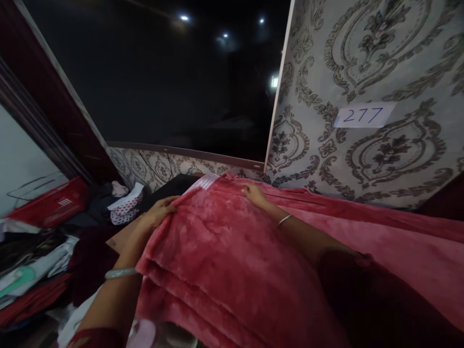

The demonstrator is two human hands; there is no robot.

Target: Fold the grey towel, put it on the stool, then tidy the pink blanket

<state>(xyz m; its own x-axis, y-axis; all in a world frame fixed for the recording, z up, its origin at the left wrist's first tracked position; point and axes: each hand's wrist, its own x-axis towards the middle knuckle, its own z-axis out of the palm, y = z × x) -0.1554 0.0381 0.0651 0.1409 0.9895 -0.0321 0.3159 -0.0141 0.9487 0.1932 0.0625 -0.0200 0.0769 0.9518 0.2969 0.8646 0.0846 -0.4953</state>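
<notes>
A thick pink-red plush blanket (224,251) lies folded in several layers in front of me and spreads off to the right. My left hand (159,210) grips its left edge, fingers curled over the fabric. On the blanket's far top edge, near a white striped label (206,181), my right hand (255,193) rests with its fingers pressing down. Each wrist carries a bangle.
A large dark window or screen (174,82) fills the back. Patterned wallpaper with a paper tag reading 277 (364,115) stands at right. Piled clothes, a red box (54,203) and a white dotted cloth (125,205) clutter the left side.
</notes>
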